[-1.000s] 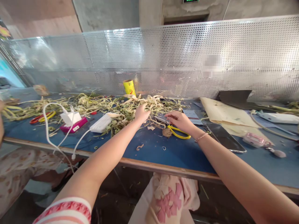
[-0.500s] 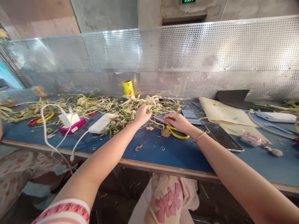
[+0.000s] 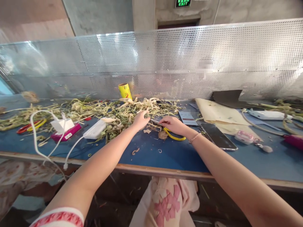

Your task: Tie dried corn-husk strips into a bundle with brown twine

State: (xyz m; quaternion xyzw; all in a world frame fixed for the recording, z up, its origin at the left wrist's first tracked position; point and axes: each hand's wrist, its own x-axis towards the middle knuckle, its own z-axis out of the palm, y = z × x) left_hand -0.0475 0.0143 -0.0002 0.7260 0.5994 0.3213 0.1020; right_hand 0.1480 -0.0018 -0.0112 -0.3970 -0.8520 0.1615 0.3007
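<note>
My left hand [image 3: 140,120] reaches into a heap of pale green leaf and husk scraps [image 3: 123,110] on the blue table [image 3: 180,154], fingers curled around some strands. My right hand [image 3: 172,123] lies next to it, fingers closed over the blades of yellow-handled scissors [image 3: 175,136] that lie on the table. A small brownish clump [image 3: 163,135] lies just in front of the scissors.
A yellow roll [image 3: 125,90] stands by the perforated metal screen [image 3: 165,60]. White chargers with cables [image 3: 94,129], a pink box [image 3: 63,134], red-and-yellow scissors [image 3: 29,125], a phone [image 3: 217,136], brown paper [image 3: 220,113] and a card [image 3: 187,117] lie around. Another person's patterned clothing [image 3: 16,179] is at the left.
The camera has shifted right and slightly up. My right hand has closed down onto the scissors. My left hand stays in the scraps.
</note>
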